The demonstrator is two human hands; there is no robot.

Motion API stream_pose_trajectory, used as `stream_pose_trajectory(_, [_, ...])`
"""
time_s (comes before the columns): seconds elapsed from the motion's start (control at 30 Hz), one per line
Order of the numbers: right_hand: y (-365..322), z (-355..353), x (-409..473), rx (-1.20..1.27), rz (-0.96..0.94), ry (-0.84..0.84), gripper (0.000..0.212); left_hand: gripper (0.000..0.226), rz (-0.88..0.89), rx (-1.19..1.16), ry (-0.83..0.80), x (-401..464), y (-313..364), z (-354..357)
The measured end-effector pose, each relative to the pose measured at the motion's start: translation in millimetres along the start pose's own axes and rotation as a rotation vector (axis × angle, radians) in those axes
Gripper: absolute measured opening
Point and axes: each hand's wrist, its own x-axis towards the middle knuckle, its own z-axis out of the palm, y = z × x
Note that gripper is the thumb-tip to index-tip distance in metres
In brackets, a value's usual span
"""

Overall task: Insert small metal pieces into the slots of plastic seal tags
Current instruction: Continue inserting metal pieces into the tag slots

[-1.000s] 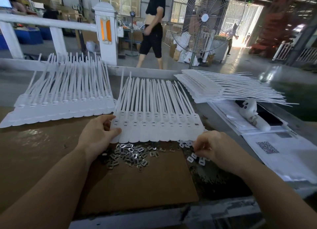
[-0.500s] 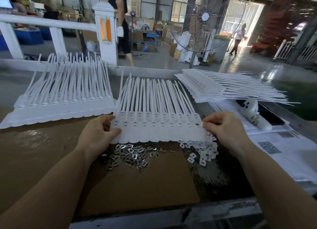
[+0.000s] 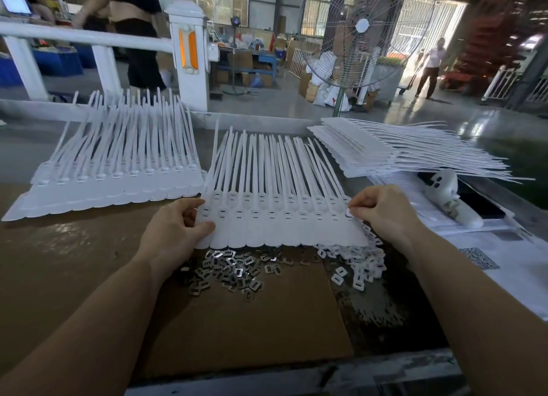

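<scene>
A sheet of joined white plastic seal tags [image 3: 281, 226] lies in front of me, straps pointing away. My left hand [image 3: 175, 226] grips its left edge between thumb and fingers. My right hand [image 3: 382, 212] pinches a small piece at the slot of the rightmost tag. A pile of small metal pieces [image 3: 234, 269] lies on brown cardboard [image 3: 252, 321] just below the sheet. To its right sits a heap of small white plastic pieces [image 3: 355, 262].
Another tag sheet [image 3: 112, 176] lies to the left, and a stack of sheets [image 3: 385, 149] at the back right. A white ghost-shaped device [image 3: 447, 197] rests on papers at right. A white railing, a standing fan and people are beyond the table.
My right hand rose from the white pieces to the rightmost tag's slot, carrying a small piece. My left hand stayed on the sheet's left edge. A person behind walked left.
</scene>
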Motion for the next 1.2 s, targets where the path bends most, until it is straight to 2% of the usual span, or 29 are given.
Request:
stream_pose_trajectory(0.27, [2,1,1,0.034,0.071,-0.062,0.006,0.047,0.005,0.015,0.008,2,-2,0])
stream_pose_trajectory(0.37, [6,3,0,0.006,0.077,-0.038,0.006,0.048,0.006,0.018,0.011,2,-2,0])
stream_pose_trajectory(0.5, [8,10,-5,-0.046,0.036,0.053,0.008,0.047,0.011,0.015,0.012,3,-2,0])
stream_pose_trajectory(0.63, [11,20,-12,-0.192,-0.082,0.141,0.014,0.048,0.018,0.021,0.010,3,-2,-1])
stream_pose_trajectory(0.9, [20,27,-27,-0.342,-0.229,0.167,0.026,0.048,0.009,0.011,-0.004,3,-2,-1])
stream_pose_trajectory(1.2, [19,25,-34,-0.216,-0.209,0.227,0.030,0.047,0.012,0.015,0.000,3,-2,0])
